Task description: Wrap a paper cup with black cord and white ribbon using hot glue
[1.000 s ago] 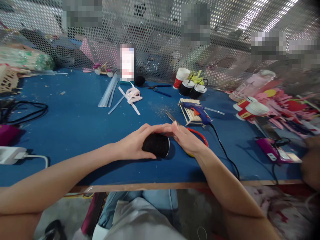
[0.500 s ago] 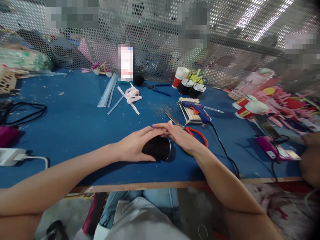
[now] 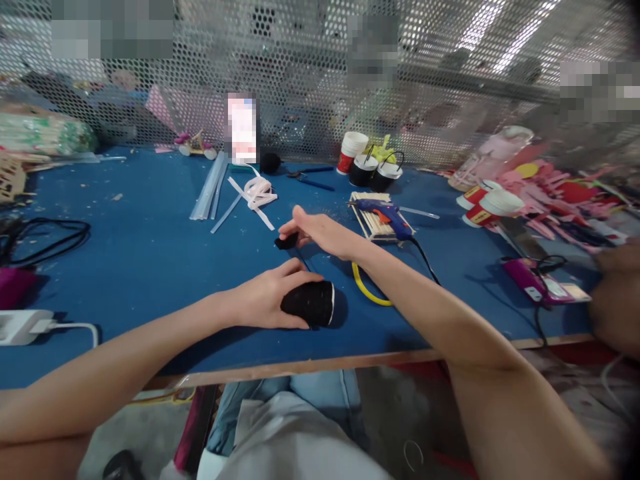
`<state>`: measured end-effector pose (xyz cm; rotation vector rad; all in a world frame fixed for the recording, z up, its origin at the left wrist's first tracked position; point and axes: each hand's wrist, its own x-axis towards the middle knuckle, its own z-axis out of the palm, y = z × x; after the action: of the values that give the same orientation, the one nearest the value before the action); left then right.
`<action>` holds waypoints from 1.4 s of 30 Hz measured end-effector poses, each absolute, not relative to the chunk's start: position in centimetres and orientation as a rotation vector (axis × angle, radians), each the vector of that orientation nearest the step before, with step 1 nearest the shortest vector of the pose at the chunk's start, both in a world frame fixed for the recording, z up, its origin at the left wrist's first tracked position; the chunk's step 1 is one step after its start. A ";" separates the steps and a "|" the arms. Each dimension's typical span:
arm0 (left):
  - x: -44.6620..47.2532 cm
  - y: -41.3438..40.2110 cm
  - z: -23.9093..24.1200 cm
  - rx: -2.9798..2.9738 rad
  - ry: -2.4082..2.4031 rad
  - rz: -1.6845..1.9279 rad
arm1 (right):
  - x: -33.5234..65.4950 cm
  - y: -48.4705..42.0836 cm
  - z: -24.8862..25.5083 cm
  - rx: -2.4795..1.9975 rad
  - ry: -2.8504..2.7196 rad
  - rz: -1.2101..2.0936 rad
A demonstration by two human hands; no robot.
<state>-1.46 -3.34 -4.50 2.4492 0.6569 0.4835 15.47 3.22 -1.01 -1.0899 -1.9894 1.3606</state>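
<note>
Near side of the blue table (image 3: 150, 267): a cup (image 3: 313, 303) lies on its side beneath the left hand (image 3: 265, 293), its white edge facing right.
Black covering: what shows of the cup's side is black throughout, so that part looks done to me; whether the stretch under the palm is covered too, I cannot tell.
Strand: one thin dark line seems to run from the cup to the yarn (image 3: 286, 241), so I would judge it not yet cut loose.
Handle: none visible on this cup, while the black cups (image 3: 361, 175) at the back carry looped ones.
Left-hand grip: closed around the cup, fingers over its far side, thumb along the near one.
Right hand (image 3: 323, 235): just beyond the cup, partly curled, the yarn bunched at its fingertips.
Scissors (image 3: 364, 291): under the right forearm, only a yellow loop showing.
Glue gun (image 3: 383, 212): resting on the stick rack (image 3: 367, 223), beyond that forearm.
</note>
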 end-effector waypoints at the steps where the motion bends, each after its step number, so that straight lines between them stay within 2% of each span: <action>1: -1.4 -3.4 -4.5 2.442 0.655 0.494 | 14.9 3.8 -1.1 -1.097 -2.045 1.312; 3: -1.5 -3.4 -4.5 2.428 0.655 0.515 | 14.2 4.8 -1.4 -1.183 -2.212 1.142; 6: -1.6 -3.3 -4.3 2.418 0.691 0.531 | 14.7 5.6 -1.2 -1.436 -2.386 0.549; 8: -1.7 -3.1 -4.1 2.422 0.748 0.538 | 16.3 5.6 -0.3 -1.525 -2.312 0.265; 11: -2.0 -2.6 -4.0 2.440 0.870 0.585 | 20.4 5.3 1.7 -1.548 -2.120 0.145; 13: -2.2 -2.2 -4.1 2.451 0.967 0.627 | 23.7 5.1 2.5 -1.684 -1.977 -0.054; 16: -2.5 -1.7 -4.3 2.471 1.075 0.667 | 28.1 5.0 2.0 -1.947 -1.932 -0.147; 21: -2.4 -1.4 -4.6 2.478 1.073 0.639 | 31.1 5.1 -1.2 -2.123 -2.068 -0.091; 30: -2.5 -1.5 -4.6 2.486 0.992 0.617 | 30.9 4.8 -3.1 -2.090 -1.772 -0.090; 34: -2.5 -1.6 -4.5 2.472 0.943 0.643 | 30.3 3.7 -2.5 -1.807 -1.400 0.338; 38: -2.6 -1.5 -4.2 2.461 0.949 0.641 | 28.8 1.4 -1.0 -1.487 -1.440 0.868; 42: -2.9 -1.1 -4.1 2.427 0.969 0.645 | 26.7 -1.1 0.3 -1.482 -1.604 1.009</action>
<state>-2.87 -1.14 -4.08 2.4265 0.9691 0.6449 26.65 -1.11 0.28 -1.4821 -1.6036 1.0085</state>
